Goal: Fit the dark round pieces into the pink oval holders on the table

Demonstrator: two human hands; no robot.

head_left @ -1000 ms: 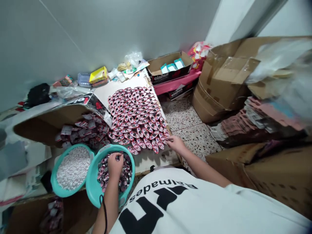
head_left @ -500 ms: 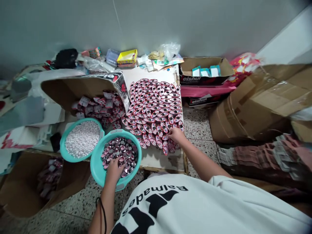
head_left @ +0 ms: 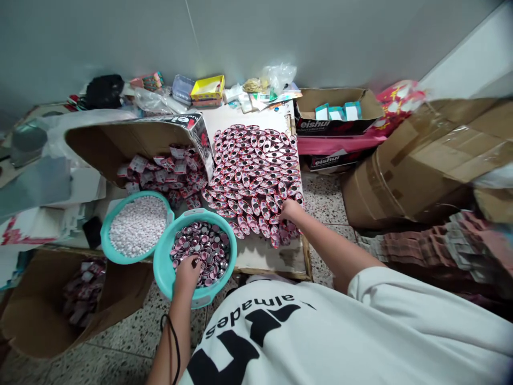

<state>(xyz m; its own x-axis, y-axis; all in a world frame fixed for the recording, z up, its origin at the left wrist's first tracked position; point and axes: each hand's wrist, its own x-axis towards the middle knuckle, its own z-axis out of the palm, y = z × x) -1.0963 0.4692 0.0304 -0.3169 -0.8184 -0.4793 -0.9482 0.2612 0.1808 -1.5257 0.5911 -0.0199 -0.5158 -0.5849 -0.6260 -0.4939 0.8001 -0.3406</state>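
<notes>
Left hand (head_left: 187, 271) is dug into the shiny round caps (head_left: 208, 246) in the nearer teal basin (head_left: 162, 267), fingers curled under, so I cannot tell whether it grips any. Right hand (head_left: 289, 209) rests fingertips-down on the front row of pink cards (head_left: 252, 160) on the table (head_left: 260, 259); pinching one or only touching is unclear. The basin seems to overhang the table's near edge, so a downward push could tip it and spill caps. A sideways drag of the wrist could scatter the overlapped rows
</notes>
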